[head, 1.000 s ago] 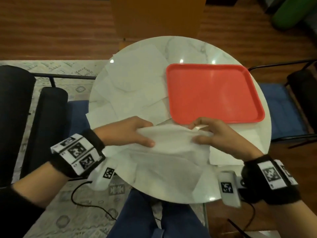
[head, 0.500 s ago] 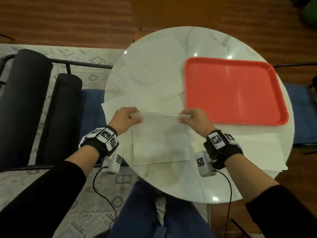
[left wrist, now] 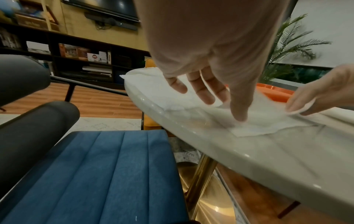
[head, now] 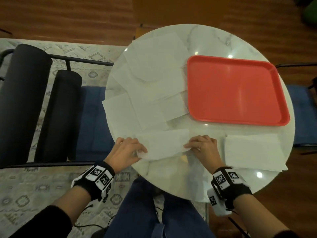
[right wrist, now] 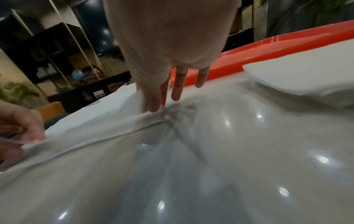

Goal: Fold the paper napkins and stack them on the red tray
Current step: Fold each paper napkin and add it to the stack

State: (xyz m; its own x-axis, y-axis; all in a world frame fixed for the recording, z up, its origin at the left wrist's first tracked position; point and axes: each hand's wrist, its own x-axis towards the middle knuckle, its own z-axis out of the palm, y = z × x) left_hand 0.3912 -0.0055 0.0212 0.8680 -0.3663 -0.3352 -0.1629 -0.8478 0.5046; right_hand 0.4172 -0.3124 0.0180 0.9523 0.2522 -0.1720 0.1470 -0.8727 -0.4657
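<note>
On the round marble table (head: 180,179) a white paper napkin (head: 164,143) lies folded into a long strip near the front edge. My left hand (head: 141,152) pinches its near left corner, thumb on top (left wrist: 239,115). At the strip's right end, my right hand (head: 187,146) pinches the near corner between thumb and forefinger (right wrist: 153,106). Behind my right hand sits the red tray (head: 236,91) with nothing on it. Several unfolded napkins (head: 151,83) overlap on the table's left half.
A flat pile of white napkins (head: 253,152) lies at the table's front right, just right of my right hand. A blue-seated chair (head: 92,117) with black bolsters (head: 22,100) stands close on the left. Another blue chair (head: 301,103) stands on the right.
Both hands have brought the napkin's far edge over towards me, and the sheet now lies as a folded strip. My hands ended lower, at its near corners.
</note>
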